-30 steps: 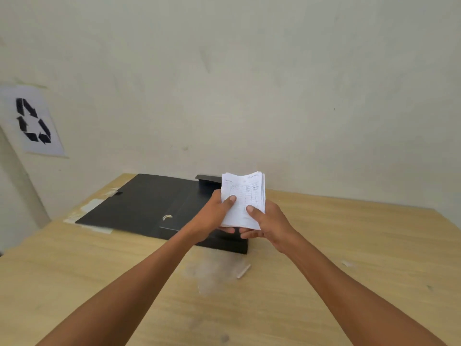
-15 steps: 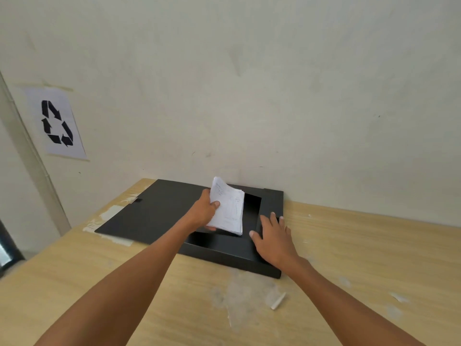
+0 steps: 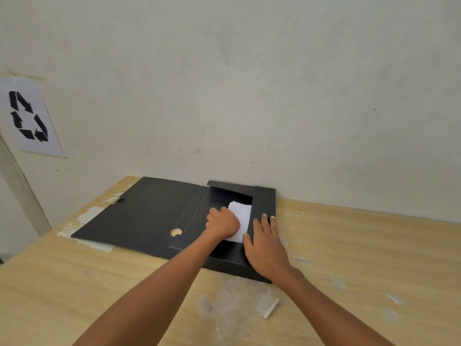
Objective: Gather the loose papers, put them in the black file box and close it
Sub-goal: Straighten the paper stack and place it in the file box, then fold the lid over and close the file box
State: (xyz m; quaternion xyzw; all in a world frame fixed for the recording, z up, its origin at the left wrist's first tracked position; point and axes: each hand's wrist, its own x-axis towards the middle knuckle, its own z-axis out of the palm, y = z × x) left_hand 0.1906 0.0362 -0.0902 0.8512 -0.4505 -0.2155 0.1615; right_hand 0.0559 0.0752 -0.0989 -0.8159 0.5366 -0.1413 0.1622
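Wooden table (image 3: 361, 258), pale grain, patched with tape residue and white scuffs, pushed against a plain wall. Black file box (image 3: 264, 203) lies open at the table's far edge, its back touching the wall; long axis runs away from the person toward the wall, slightly angled left. Its lid (image 3: 139, 216) is folded flat to the left, with a round finger hole (image 3: 176, 232) showing table colour through it. Recycling sign (image 3: 27, 116) is taped to the wall at far left. Right hand (image 3: 265, 243) rests flat on the box's right wall flap, fingers spread wide and holding nothing, likely pinning that flap outward and steadying the box so the tray stays open. Left hand (image 3: 222, 224) is curled closed over the stack of papers (image 3: 240, 218), knuckles up, pressing it down inside the tray, against the right side. The stack's long axis runs roughly with the box, near end toward the person, far end pointing to the wall; faint print on the top sheet is unreadable. Whether the stack lies fully flat cannot be told, as the hand covers its left part. One small white scrap (image 3: 270, 308) lies on the table near the person, well apart from the box. Judged: papers are in; releasing the stack and closing the lid remain.
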